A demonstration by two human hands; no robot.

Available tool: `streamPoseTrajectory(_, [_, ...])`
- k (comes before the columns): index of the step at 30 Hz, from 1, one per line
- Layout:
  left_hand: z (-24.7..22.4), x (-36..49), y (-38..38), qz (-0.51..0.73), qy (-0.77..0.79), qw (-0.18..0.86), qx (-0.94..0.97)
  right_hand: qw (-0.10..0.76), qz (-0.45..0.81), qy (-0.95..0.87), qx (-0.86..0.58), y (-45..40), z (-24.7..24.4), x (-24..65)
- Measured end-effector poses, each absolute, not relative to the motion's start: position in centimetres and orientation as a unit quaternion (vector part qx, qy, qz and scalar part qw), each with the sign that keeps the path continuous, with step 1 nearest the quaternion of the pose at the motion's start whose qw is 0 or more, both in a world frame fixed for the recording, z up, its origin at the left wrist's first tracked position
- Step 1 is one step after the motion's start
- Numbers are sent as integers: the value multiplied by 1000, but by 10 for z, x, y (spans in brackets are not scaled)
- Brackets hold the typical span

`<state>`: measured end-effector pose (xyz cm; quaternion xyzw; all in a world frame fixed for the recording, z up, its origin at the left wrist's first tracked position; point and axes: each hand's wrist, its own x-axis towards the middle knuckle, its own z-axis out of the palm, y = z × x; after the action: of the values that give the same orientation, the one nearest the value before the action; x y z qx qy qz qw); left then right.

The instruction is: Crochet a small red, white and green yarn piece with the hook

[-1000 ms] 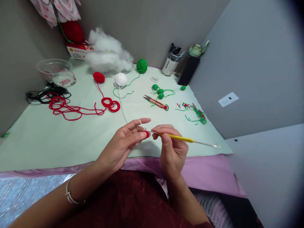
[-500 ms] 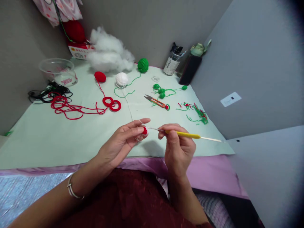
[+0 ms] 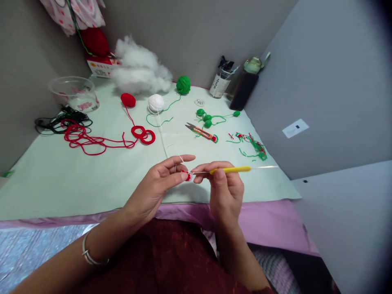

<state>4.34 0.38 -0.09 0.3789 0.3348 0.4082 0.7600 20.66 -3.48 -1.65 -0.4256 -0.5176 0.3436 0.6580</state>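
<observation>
One L hand (image 3: 155,181), prob. thumb-middle pinch

sm red/wht crochet pc (image 3: 188,177) | yel-hdl hook (image 3: 235,169), ~horiz, tip at pc | wht yarn (image 3: 162,136), ~straight

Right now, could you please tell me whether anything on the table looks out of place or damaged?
The red yarn looks untidy, its loose loops overlapping the black yarn, and red and green scraps lie strewn at the right; nothing looks damaged.

Left hand (image 3: 162,174) pinches red-white piece (image 3: 188,176), right hand (image 3: 226,185) holds yellow hook (image 3: 235,169) at it, white yarn (image 3: 162,135) leads to ball (image 3: 156,103), snips (image 3: 200,131) beyond.
</observation>
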Motion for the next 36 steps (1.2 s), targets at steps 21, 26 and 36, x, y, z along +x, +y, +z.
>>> streamPoseTrajectory(21, [2,45,0,410,349,752,380,675,333,-510,-416,-30,-19,209])
streamPoseTrajectory(26, [-1,45,1,448,375,661,471,612,169,-635,-440,-38,-15,209])
streamPoseTrajectory(36, [-2,47,3,394,324,809,291,540,-43,-712,-447,-40,-27,204])
